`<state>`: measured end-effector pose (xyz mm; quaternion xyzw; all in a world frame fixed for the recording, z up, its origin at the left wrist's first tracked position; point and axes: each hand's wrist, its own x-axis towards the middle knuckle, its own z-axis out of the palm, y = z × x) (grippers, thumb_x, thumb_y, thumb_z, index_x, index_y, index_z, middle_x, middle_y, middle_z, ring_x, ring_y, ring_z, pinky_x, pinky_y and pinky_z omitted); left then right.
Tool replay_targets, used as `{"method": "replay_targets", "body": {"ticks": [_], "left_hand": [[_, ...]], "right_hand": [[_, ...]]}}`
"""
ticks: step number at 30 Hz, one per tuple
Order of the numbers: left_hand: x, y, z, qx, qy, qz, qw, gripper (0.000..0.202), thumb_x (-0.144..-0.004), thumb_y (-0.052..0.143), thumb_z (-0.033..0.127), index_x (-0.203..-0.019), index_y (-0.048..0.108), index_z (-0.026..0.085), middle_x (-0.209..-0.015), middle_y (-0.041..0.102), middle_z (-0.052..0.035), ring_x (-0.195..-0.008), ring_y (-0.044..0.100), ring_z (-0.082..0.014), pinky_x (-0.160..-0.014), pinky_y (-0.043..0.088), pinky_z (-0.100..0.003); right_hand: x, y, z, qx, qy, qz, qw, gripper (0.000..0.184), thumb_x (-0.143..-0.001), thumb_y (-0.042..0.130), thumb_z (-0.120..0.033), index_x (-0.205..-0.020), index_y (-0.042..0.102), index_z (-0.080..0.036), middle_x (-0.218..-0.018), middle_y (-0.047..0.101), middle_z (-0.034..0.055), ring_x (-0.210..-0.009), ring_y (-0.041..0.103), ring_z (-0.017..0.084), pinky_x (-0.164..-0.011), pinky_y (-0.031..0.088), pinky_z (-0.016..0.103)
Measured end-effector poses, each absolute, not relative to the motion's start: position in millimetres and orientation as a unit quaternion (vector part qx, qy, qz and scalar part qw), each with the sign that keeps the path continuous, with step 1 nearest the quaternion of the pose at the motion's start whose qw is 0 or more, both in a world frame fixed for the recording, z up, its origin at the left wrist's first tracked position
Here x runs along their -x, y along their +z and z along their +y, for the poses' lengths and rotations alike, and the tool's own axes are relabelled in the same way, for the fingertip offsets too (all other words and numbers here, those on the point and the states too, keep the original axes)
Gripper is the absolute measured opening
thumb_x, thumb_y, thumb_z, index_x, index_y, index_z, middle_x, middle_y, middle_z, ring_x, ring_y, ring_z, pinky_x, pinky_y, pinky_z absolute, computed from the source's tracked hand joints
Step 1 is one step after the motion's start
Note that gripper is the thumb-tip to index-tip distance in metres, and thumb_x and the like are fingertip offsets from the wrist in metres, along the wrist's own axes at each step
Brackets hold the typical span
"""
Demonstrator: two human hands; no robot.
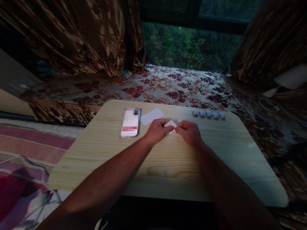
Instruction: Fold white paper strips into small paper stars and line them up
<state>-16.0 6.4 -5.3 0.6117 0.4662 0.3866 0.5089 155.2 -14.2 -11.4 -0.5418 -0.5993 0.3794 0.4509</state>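
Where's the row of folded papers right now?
Head view: the folded papers line the far edge of the table, right of the right hand.

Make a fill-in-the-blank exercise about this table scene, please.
1. The row of folded paper pieces on the wooden table has ____ pieces.
2. The left hand and the right hand pinch one small paper piece of ____ colour.
3. The flat paper slip lies to the ____ of the red-banded pack.
Missing words: five; white; right.
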Motion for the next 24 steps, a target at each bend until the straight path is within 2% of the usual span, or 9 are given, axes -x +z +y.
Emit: {"method": "replay_targets", "body": {"ticks": [7,13,19,24], "left_hand": [[18.7,-6.6,8.2,-0.624,0.365,0.457,0.518,0.022,-0.073,0.069,0.034,-0.069,0.064,0.014,-0.054,0.049,0.0047,-0.049,0.037,-0.0070,-0.049,0.025,-0.022],[16.3,-9.0,8.2,-0.606,0.405,0.456,0.511,0.025,-0.071,0.073,0.037,-0.078,0.067,0.014,-0.064,0.059,0.0018,-0.055,0.047,-0.0086,-0.052,0.033,-0.022],[14.3,-12.0,10.7,-0.532,0.499,0.381,0.567,0.033,-0.070,0.076,0.025,-0.101,0.067,0.017,-0.082,0.070,-0.0017,-0.068,0.060,-0.0105,-0.065,0.046,-0.024],[15.6,-11.2,11.8,-0.537,0.524,0.351,0.560,0.034,-0.072,0.070,0.016,-0.106,0.069,0.017,-0.080,0.071,-0.0012,-0.066,0.059,-0.0096,-0.062,0.045,-0.023]], "right_hand": [[-154.7,-10.6,-14.6,0.559,0.340,-0.625,0.426,0.017,-0.074,0.065,-0.030,-0.065,0.064,-0.017,-0.055,0.056,-0.0025,-0.052,0.044,0.011,-0.049,0.031,0.024],[-154.6,-10.7,-15.0,0.562,0.316,-0.610,0.461,0.018,-0.078,0.064,-0.031,-0.066,0.066,-0.018,-0.056,0.058,-0.0016,-0.053,0.046,0.012,-0.051,0.034,0.025],[-156.0,-16.7,-10.6,0.546,0.338,-0.560,0.523,0.016,-0.078,0.066,-0.033,-0.073,0.069,-0.018,-0.062,0.062,-0.0008,-0.055,0.050,0.013,-0.054,0.038,0.026],[-157.4,-16.4,-8.9,0.552,0.368,-0.536,0.522,0.017,-0.077,0.066,-0.033,-0.069,0.068,-0.018,-0.062,0.065,0.0001,-0.056,0.054,0.013,-0.056,0.039,0.026]]}}
